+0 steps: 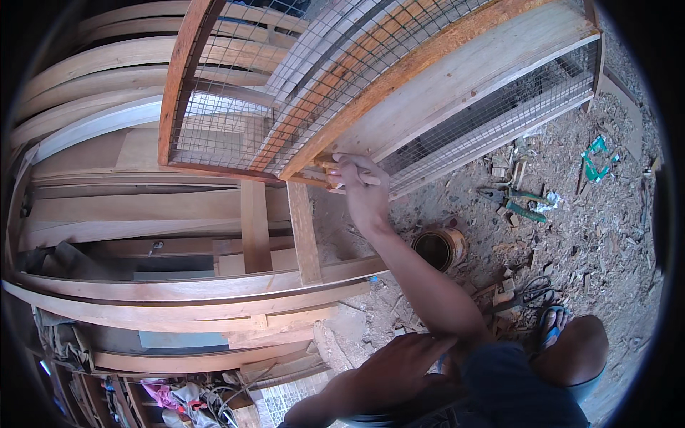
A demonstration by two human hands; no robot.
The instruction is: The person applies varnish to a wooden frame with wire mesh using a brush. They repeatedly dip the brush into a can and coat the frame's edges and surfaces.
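1. The right hand reaches up to the lower corner of a wooden cage, where its frame rails meet. Its fingers curl onto the edge of the pale board and seem pressed onto a small light-coloured piece there; I cannot tell what that piece is.
2. The left hand rests low by the person's thigh. Its grip is loosely curled with nothing visible in it, so it looks to be a brace for the body, not a working hand.
3. The cage leans tilted over a stack of planks, which probably brings that corner within easy reach. Its frame is part reddish-brown, glossy wood and part raw pale timber, and the panels are filled with fine square wire mesh.
4. The planks below are long, smooth and mostly unfinished, and some of them bow in the picture.
5. The dirt floor is rough with wood chips and shavings. On it stand a round tin can, open at the top, near the right forearm, green-handled pliers farther right, and scissors beside a sandalled foot.
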